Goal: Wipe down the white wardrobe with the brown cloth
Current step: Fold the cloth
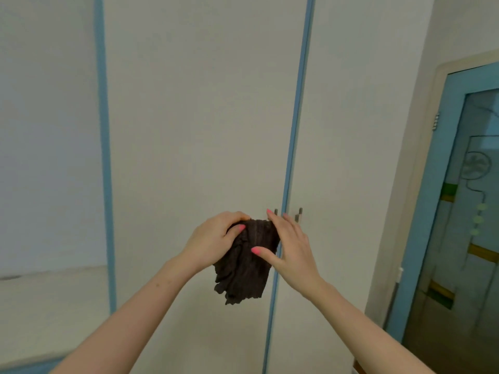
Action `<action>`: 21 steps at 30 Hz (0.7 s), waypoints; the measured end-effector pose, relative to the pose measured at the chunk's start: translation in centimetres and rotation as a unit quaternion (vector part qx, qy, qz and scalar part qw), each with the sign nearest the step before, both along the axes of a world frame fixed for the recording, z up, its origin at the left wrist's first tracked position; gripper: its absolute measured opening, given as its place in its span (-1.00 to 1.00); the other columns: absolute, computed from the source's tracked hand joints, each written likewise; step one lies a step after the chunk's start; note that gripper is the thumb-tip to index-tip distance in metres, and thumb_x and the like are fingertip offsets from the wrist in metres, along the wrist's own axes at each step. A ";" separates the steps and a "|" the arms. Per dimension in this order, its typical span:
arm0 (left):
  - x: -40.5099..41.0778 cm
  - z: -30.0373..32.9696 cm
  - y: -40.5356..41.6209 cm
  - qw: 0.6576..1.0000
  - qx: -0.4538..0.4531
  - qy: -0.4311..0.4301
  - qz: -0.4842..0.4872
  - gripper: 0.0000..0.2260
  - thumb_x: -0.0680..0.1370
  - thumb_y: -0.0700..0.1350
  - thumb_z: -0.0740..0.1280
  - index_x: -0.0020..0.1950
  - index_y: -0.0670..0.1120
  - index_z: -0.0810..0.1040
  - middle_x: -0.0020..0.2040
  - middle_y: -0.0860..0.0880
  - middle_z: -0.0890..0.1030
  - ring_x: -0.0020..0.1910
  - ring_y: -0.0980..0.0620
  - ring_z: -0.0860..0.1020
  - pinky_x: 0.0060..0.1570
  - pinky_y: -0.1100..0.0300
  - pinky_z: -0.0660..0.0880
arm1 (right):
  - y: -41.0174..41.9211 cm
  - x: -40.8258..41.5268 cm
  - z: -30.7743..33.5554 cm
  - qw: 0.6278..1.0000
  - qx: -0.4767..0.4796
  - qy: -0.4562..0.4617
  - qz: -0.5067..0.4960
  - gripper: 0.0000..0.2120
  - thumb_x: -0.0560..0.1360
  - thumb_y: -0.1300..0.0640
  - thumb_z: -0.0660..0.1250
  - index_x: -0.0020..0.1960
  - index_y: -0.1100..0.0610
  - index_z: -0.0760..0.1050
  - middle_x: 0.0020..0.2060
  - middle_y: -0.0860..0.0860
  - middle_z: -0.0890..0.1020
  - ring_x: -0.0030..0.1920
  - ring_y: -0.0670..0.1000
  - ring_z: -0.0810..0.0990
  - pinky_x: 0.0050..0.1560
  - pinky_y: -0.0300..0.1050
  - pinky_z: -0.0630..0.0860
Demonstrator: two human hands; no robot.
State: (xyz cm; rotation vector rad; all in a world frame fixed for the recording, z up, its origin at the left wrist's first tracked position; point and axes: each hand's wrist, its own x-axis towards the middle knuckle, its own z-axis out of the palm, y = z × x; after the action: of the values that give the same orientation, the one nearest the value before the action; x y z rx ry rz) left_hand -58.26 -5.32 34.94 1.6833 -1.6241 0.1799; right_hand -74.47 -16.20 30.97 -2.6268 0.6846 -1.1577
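The white wardrobe [199, 117] fills the view in front of me, its tall doors edged with blue strips. A dark brown ribbed cloth [243, 273] hangs bunched between my two hands, a little in front of the doors. My left hand [213, 241] grips the cloth's upper left part with closed fingers. My right hand [291, 252] holds its upper right edge, thumb on the front and fingers spread behind. Two small metal handles [298, 214] stand just above my right hand on either side of the blue strip.
A blue-framed door with patterned glass [464, 211] stands at the right, past a strip of white wall [405, 184]. At the lower left, a white ledge with a blue edge [40, 319] juts out beside the wardrobe.
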 end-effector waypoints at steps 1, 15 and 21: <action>0.7 -0.5 0.9 1.000 0.010 -0.022 0.013 -0.77 0.60 -0.04 0.13 0.19 0.12 0.49 0.08 0.08 0.58 0.10 0.07 0.51 0.08 0.10 0.42 | 0.6 0.4 -0.6 1.000 0.000 -0.001 -0.007 -0.33 0.46 -0.34 0.24 0.47 -0.04 0.27 0.35 -0.12 0.43 0.43 -0.04 0.26 0.42 -0.06 0.18; 17.1 -6.4 12.4 0.995 0.089 0.019 -0.043 -0.80 0.45 0.10 0.37 0.04 0.19 0.45 -0.14 0.10 0.58 -0.10 0.20 0.53 -0.08 0.32 0.44 | 11.9 11.9 -2.9 0.993 0.026 0.056 -0.098 -0.76 0.48 -0.10 0.39 -0.10 -0.10 0.31 -0.19 -0.16 0.48 -0.17 -0.09 0.42 -0.30 -0.18 0.26; 28.0 -8.8 16.3 0.993 0.109 -0.019 -0.052 -0.91 0.48 0.04 0.35 -0.04 0.13 0.50 -0.09 0.12 0.58 -0.07 0.18 0.51 -0.07 0.38 0.38 | 18.1 22.6 -7.8 0.992 0.049 0.057 -0.100 -0.82 0.58 0.01 0.27 0.05 0.11 0.38 -0.07 -0.03 0.52 -0.21 -0.01 0.40 -0.17 -0.06 0.38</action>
State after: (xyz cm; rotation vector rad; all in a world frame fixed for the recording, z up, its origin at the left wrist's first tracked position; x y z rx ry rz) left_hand -30.22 10.98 26.18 1.7594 -1.8084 -0.0180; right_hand -51.87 1.88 23.20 -2.6054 1.0202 -0.9995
